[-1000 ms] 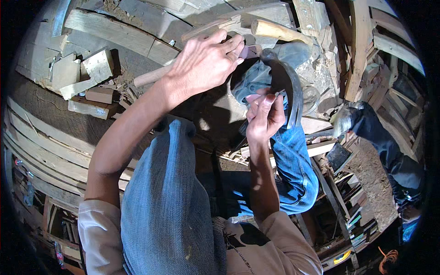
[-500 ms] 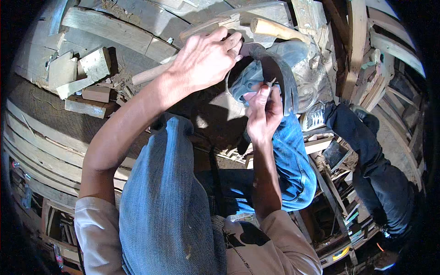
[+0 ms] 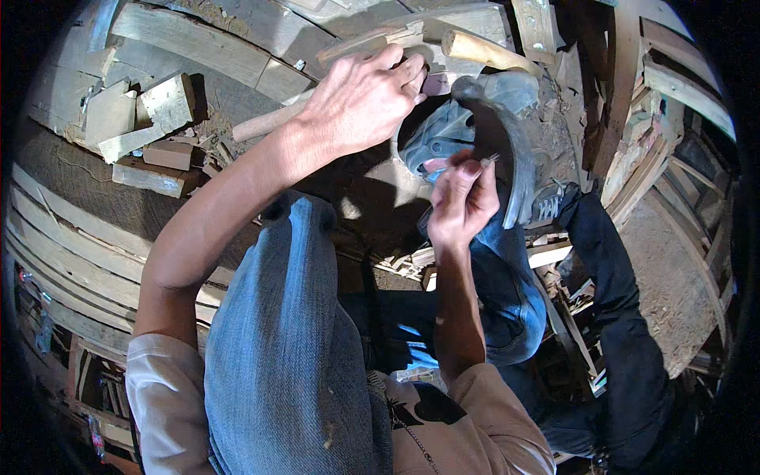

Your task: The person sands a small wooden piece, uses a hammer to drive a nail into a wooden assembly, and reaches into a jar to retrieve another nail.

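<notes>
Clasping the handle (image 3: 267, 123), the left grip (image 3: 360, 103) sits left of the blade (image 3: 519, 170), the right grip (image 3: 465, 198) pinching a sliver (image 3: 491, 158)

Around us we see weathered grey-brown wooden planks (image 3: 190, 49) laid across the upper left, and long pale wooden slats (image 3: 87, 257), bowed by the lens, along the left side. At our right, rough beige timber boards (image 3: 687, 83) lean and cross beside a brown, debris-strewn patch of ground (image 3: 671, 289). We have bright, hard light falling on the planks, with sharp-edged shadows and dim lower corners.
</notes>
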`<state>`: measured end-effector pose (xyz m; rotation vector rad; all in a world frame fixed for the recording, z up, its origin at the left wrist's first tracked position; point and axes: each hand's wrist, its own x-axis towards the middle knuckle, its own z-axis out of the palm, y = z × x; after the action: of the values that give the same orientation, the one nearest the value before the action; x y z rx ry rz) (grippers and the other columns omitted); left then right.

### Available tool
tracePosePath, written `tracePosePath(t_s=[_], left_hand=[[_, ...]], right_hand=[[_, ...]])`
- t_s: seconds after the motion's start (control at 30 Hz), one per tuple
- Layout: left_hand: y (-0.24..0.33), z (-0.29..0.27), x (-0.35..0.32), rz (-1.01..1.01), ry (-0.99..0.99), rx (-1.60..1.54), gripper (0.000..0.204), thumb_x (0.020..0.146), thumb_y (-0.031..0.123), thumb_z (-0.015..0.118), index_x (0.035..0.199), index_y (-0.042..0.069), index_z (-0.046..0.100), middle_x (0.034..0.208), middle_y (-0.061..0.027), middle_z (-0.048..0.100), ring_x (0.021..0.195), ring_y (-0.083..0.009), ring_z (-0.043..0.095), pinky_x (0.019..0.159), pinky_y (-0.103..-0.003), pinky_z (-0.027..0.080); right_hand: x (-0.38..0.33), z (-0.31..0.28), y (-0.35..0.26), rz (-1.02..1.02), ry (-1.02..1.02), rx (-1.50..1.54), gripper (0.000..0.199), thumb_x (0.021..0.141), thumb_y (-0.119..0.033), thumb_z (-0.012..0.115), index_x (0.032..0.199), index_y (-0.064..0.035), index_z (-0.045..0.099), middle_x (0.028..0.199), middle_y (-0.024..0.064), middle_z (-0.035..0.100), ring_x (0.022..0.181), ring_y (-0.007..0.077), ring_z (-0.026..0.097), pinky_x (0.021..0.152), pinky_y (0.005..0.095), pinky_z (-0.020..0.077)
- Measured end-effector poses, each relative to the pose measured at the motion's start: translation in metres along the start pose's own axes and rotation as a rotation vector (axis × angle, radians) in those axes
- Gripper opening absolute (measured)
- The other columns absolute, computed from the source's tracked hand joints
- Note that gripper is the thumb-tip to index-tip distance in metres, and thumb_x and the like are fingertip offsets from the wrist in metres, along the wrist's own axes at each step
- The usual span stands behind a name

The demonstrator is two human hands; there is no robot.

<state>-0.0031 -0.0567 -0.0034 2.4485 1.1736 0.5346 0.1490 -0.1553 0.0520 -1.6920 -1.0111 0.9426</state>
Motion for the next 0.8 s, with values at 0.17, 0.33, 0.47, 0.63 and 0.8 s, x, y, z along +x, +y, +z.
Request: tracePosePath(t_s=[0.17,0.33,0.47,0.63,0.8], left_hand=[[0.000,-0.003,-0.004,-0.052,-0.021,-0.029,0.029,0.086,0.021,0.069,0.101,-0.005,0.070,0.115,-0.0049,0.066,0.097,-0.0184,0.060,0.068,-0.035,0.058],[0.000,0.000,0.000,-0.013,0.048,-0.065,0.027,0.086,0.021,0.069,0.099,-0.003,0.071,0.113,-0.0051,0.066,0.095,-0.0194,0.061,0.069,-0.037,0.057],[0.000,-0.003,-0.004,-0.066,0.046,-0.094,0.027,0.086,0.021,0.070,0.100,-0.002,0.071,0.113,-0.0059,0.066,0.091,-0.0220,0.063,0.070,-0.037,0.057],[0.000,-0.002,0.000,-0.048,0.052,-0.102,0.030,0.086,0.022,0.070,0.101,-0.004,0.070,0.114,-0.0056,0.066,0.093,-0.0214,0.063,0.071,-0.036,0.057],[0.001,-0.001,-0.002,-0.048,0.019,-0.043,0.028,0.087,0.022,0.069,0.102,-0.003,0.070,0.115,-0.0030,0.065,0.097,-0.0183,0.061,0.069,-0.035,0.058]], right_hand=[[0.004,-0.003,0.012,0.024,-0.080,-0.139,0.031,0.104,-0.032,0.052,0.098,-0.0018,0.056,0.065,-0.0030,0.049,0.052,0.0025,0.040,0.045,0.0195,0.0334],[0.006,-0.002,0.017,-0.149,-0.064,-0.145,0.030,0.105,-0.030,0.051,0.097,-0.0014,0.054,0.062,0.0005,0.049,0.049,0.0026,0.040,0.043,0.0191,0.0327],[0.001,0.002,-0.008,0.149,-0.059,0.043,0.031,0.106,-0.030,0.048,0.094,-0.0026,0.055,0.063,0.0010,0.052,0.046,0.0023,0.038,0.040,0.0191,0.0282],[0.010,-0.008,-0.011,0.172,-0.145,-0.080,0.035,0.107,-0.035,0.045,0.092,-0.0043,0.055,0.058,-0.0014,0.050,0.043,0.0025,0.034,0.039,0.0203,0.0258],[0.009,-0.009,-0.024,0.202,-0.091,0.025,0.032,0.107,-0.030,0.045,0.090,-0.0052,0.057,0.059,-0.0062,0.045,0.047,0.0012,0.038,0.042,0.0195,0.0269]])
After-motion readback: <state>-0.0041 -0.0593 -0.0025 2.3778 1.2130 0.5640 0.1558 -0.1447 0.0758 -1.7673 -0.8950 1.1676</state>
